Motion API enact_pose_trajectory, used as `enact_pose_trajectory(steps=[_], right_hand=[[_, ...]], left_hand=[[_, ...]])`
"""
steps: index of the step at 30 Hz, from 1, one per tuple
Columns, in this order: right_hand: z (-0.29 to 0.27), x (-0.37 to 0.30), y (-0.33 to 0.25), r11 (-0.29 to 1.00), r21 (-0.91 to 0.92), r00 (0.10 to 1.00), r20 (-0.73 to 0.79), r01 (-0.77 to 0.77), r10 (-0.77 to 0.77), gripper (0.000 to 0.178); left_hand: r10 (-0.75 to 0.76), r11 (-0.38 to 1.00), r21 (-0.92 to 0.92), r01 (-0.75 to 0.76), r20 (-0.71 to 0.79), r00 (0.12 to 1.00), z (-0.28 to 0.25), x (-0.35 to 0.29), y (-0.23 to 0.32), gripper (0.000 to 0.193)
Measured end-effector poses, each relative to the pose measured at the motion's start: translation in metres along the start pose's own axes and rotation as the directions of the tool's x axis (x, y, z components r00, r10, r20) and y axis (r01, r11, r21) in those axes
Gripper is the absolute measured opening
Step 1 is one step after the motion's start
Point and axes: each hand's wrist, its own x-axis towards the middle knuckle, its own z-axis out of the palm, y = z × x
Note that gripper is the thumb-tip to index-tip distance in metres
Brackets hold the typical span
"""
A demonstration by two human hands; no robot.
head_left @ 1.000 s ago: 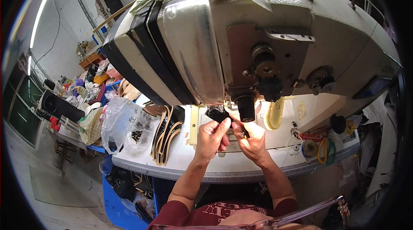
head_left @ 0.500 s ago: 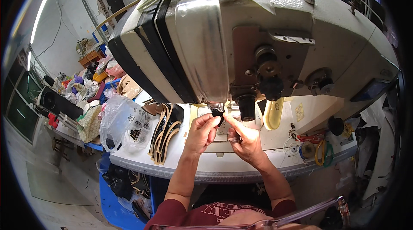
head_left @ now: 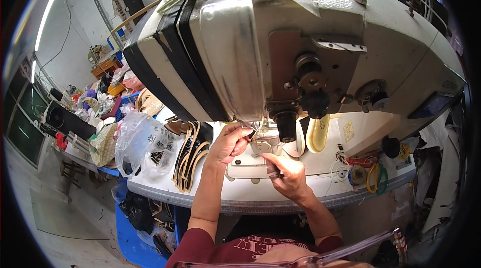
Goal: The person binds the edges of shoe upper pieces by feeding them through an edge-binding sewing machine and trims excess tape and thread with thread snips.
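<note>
A large white sewing machine (head_left: pixel 233 52) fills the upper middle, its sewing area lit from below the head. My left hand (head_left: pixel 229 145) is closed in a pinch beside the needle area. Only a dark edge of the small black piece (head_left: pixel 251 133) shows at its fingertips. To the right and a little nearer, my right hand (head_left: pixel 289 175) is curled, with the index finger pointing toward the machine's metal plate. A small greyish object (head_left: pixel 272 169) shows under its curled fingers, too hidden to name.
Left of the machine lie black curved strips with tan edges (head_left: pixel 190 155) and a clear plastic bag (head_left: pixel 143 140). A yellow oval dish (head_left: pixel 317 134) sits under the arm. Tape rolls (head_left: pixel 373 177) lie at the right. A blue bin (head_left: pixel 130 238) stands below the table's left.
My left hand has shifted slightly left and up, taking the black piece with it. My right hand has drawn back a little toward me, so the fingertips are farther apart.
</note>
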Motion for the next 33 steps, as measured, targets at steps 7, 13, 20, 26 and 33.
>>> enact_pose_trajectory(steps=[7, 13, 20, 26, 33], right_hand=[[0.005, -0.029, 0.014, 0.938, 0.179, 0.94, -0.117, -0.297, 0.32, 0.011], [0.01, -0.051, 0.059, 0.827, 0.412, 0.658, -0.507, -0.382, 0.556, 0.034], [-0.018, -0.043, 0.061, 0.335, 0.84, 0.619, 0.001, -0.426, 0.785, 0.006], [-0.034, -0.03, 0.052, 0.744, 0.466, 0.723, -0.272, -0.479, 0.635, 0.022], [-0.046, -0.038, 0.049, 0.75, 0.388, 0.72, -0.253, -0.536, 0.646, 0.026]], left_hand=[[0.148, 0.988, 0.079, -0.136, -0.178, 0.973, -0.021, 0.016, -0.008, 0.006], [0.245, 0.97, 0.028, -0.243, -0.142, 0.959, -0.053, 0.045, -0.011, 0.023], [0.121, 0.984, -0.131, -0.12, -0.001, 0.993, -0.044, 0.056, 0.004, 0.018], [0.159, 0.981, -0.106, -0.164, -0.052, 0.986, -0.058, 0.079, 0.015, 0.02], [0.162, 0.982, -0.084, -0.169, -0.092, 0.983, -0.065, 0.088, 0.014, 0.022]])
